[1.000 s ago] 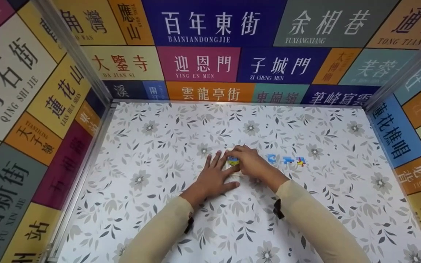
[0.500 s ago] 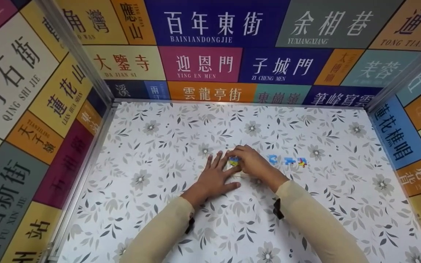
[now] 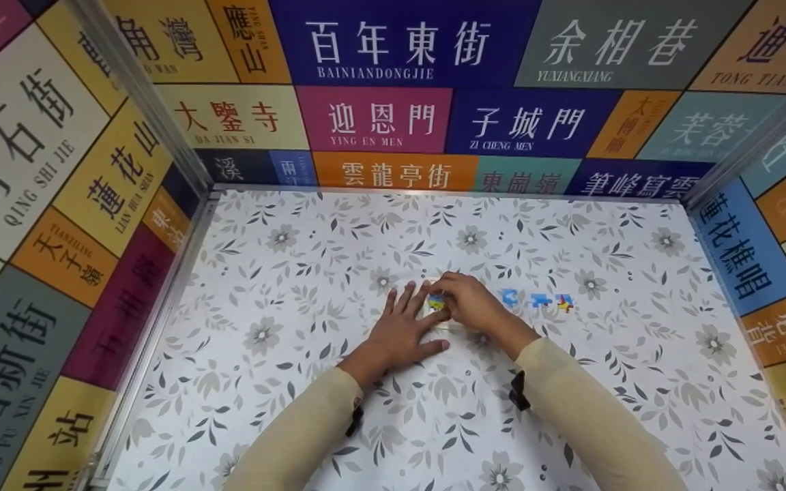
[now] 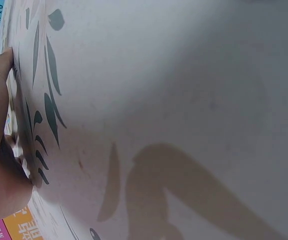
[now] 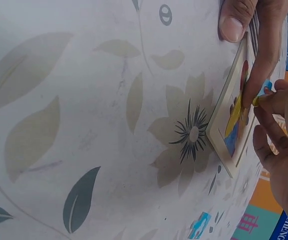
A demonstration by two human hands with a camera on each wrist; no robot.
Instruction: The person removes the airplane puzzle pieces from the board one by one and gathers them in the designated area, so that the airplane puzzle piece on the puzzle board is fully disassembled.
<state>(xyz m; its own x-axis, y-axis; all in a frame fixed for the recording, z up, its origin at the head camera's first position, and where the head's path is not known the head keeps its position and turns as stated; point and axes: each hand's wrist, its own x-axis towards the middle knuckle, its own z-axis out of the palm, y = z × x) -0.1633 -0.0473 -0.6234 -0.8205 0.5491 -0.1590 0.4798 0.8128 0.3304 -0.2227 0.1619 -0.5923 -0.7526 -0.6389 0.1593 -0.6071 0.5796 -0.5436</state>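
Nearest, the sleeves (image 3: 301, 436) lie over the table (image 3: 591, 239) much as they did half a second ago. The left hand (image 3: 400, 334) keeps the same pose too, fingers spread apart, the forefinger on the board (image 5: 220, 131) and the thumb on the table beside it. The right hand (image 3: 475, 303) has barely shifted over the board's right part, its fingertips bent down. So little has changed that the work seems to be at the fine stage of settling one piece. The head view hides what those fingertips hold; the right wrist view shows thumb and forefinger pinched together on a small yellow piece (image 5: 256, 102) at the board's far side, though whether it is seated I cannot tell. That view also shows the board's pale raised rim, mostly covered from above. The left wrist view gives mainly table and part of the left hand. To the right of the board, three loose pieces (image 3: 540, 300) lie in a row, unmoved, seen together only from the head; beyond stands the lettered wall (image 3: 379, 116).
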